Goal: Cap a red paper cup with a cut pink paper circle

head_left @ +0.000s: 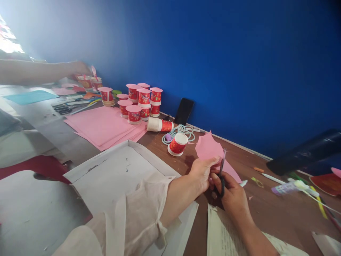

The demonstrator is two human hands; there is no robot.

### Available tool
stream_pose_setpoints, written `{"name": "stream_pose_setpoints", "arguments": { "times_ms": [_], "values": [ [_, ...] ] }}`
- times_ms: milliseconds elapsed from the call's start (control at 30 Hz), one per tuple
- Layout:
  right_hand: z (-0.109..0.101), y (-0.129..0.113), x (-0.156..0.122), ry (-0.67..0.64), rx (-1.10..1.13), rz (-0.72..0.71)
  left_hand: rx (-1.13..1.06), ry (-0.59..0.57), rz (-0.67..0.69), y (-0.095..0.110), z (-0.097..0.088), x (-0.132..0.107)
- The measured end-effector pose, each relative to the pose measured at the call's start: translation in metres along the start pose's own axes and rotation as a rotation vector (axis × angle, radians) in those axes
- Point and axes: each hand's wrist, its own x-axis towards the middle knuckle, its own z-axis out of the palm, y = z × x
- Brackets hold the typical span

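Observation:
My left hand (201, 173) pinches a piece of pink paper (208, 146) with a partly cut, angular outline. In my right hand (233, 190) is a pair of scissors (222, 173), its black handles around my fingers and its blades pointing up beside the paper. More pink paper (231, 172) hangs just right of the blades; whether it is joined to the held piece I cannot tell. Just beyond my left hand, a red paper cup (178, 144) stands upside down on the brown table (186, 163).
Red cups topped with pink paper (144, 96) stand by the blue wall. Pink sheets (106, 124), a white box lid (128, 163), a phone (184, 111) and a coiled cable (183, 132) lie nearby. Right are a glue stick (289, 187) and a black cylinder (306, 151). Another person's arm (39, 71) reaches in at left.

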Motion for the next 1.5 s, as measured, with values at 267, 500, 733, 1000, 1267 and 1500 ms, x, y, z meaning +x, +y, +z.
{"name": "stream_pose_setpoints", "arguments": {
  "times_ms": [267,500,733,1000,1267,1500],
  "values": [
    [-0.001,0.002,-0.002,0.014,-0.036,-0.024,-0.042,0.028,0.007,-0.001,0.001,0.003],
    [0.0,0.005,0.001,0.002,-0.007,-0.012,-0.072,0.012,0.019,-0.002,0.0,0.002],
    [-0.008,0.004,-0.003,0.052,-0.014,0.02,-0.13,-0.016,0.129,0.002,-0.002,0.005],
    [-0.015,0.002,-0.003,0.074,0.079,0.009,0.082,-0.086,0.291,0.012,-0.006,0.003],
    [-0.015,-0.006,-0.004,0.036,0.212,0.058,0.06,-0.075,0.269,0.013,-0.008,0.008],
    [-0.016,-0.007,-0.006,-0.007,0.257,0.077,0.006,-0.13,0.272,0.011,-0.008,0.009]
  ]
}}
